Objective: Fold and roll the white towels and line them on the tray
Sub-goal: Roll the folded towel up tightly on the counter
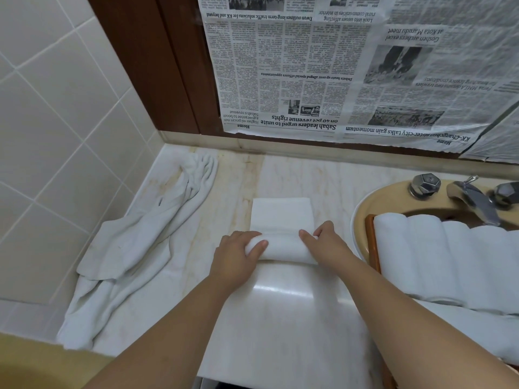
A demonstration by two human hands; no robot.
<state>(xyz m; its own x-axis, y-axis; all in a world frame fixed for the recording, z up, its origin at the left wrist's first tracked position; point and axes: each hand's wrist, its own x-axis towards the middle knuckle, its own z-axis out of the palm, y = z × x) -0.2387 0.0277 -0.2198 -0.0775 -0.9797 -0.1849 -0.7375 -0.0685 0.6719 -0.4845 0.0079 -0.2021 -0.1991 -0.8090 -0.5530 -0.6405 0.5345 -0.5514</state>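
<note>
A crumpled towel (134, 242) waits at the counter's (280, 318) left. Mid-counter, the left hand (234, 255) and right hand (323, 242) curl their fingers over a half-rolled white towel (280, 245) — its long axis runs left–right, the flat tail stretching away from the fingers, so rolling goes forward. Finished rolls (438, 256) line the tray (373, 245), right.

A single head-worn wide-angle camera looked forward and steeply down from the person's own standpoint, close above the counter (283, 318). It faced the newspaper-covered wall (337, 74) at the back, with the tiled side wall (56, 122) at left and the sink (362, 214) at right. Both forearms entered from the bottom edge. No second view existed.
</note>
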